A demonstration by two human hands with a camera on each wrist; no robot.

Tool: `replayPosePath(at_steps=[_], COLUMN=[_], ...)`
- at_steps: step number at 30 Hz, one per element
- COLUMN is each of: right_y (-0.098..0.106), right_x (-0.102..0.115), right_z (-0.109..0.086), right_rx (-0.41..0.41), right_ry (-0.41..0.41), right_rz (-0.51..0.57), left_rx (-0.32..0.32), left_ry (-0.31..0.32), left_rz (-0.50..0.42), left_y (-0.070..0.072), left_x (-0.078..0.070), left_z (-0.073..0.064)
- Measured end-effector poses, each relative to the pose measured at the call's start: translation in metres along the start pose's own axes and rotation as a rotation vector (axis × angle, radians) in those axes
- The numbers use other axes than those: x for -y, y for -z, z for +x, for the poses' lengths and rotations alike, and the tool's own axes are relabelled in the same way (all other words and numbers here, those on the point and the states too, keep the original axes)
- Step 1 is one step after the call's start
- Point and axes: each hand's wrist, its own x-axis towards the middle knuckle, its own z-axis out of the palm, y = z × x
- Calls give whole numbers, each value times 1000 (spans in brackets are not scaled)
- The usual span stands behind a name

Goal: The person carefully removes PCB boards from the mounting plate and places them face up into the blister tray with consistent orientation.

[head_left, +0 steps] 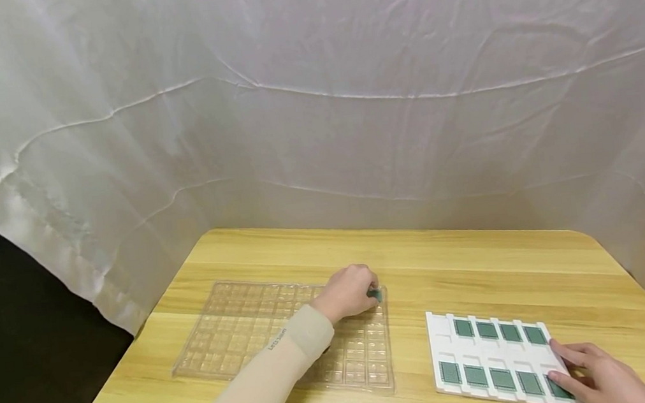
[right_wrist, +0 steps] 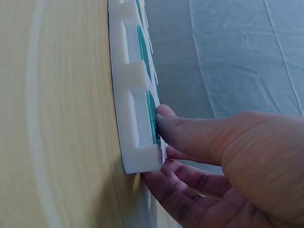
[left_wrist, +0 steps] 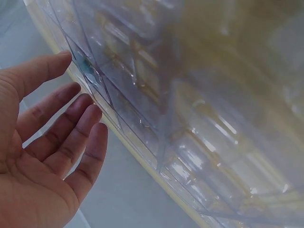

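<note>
My left hand point(head_left: 349, 291) is over the far right corner of a clear plastic compartment tray point(head_left: 236, 329). A small green chip point(head_left: 375, 295) sits in the corner cell; the left wrist view shows it through the plastic, beside the thumb tip. The fingers of that hand are loosely bent and hold nothing. On the right, my right hand point(head_left: 605, 372) grips the near right end of a white slotted tray point(head_left: 439, 325). Its thumb point(right_wrist: 183, 130) lies on the end green chip point(right_wrist: 151, 111), with the other fingers around the tray's end.
Both trays lie on a wood-grain table point(head_left: 407, 248). Several green chips point(head_left: 502, 379) lie in two rows in the white tray, whose far left slot holds none. A pale curtain point(head_left: 317, 144) hangs behind the table. My left sleeve point(head_left: 268, 372) crosses over the clear tray.
</note>
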Motion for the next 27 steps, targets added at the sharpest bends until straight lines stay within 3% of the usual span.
replayPosePath(at_steps=[27], right_y=[0], right_x=[5], right_z=[-7], right_rx=[-16], right_ry=[9], right_rz=[-9], left_rx=[-1], left_ry=[-17], left_rz=[48], left_y=[3], left_x=[-6], left_z=[1])
